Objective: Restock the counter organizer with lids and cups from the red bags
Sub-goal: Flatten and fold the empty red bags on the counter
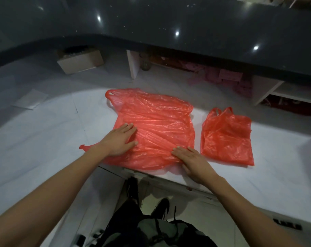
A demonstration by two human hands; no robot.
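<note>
a white surface (44, 148) carries 2 red plastic bags. the larger red bag (156, 125) lies flattened and crinkled near the front edge, its handles pointing to the far left, its near edge reaching the surface's front edge. the smaller red bag (226, 138) lies just beside it on the right, apart from it, handles toward the back. a cardboard box (80, 62) sits far back on the left under the dark upper counter (169, 20). a flat clear sheet (31, 101) lies at the left.

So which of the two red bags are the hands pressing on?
The larger red bag, spread flat on the left; both the left hand and right hand lie on it. The smaller red bag sits untouched beside it.
</note>
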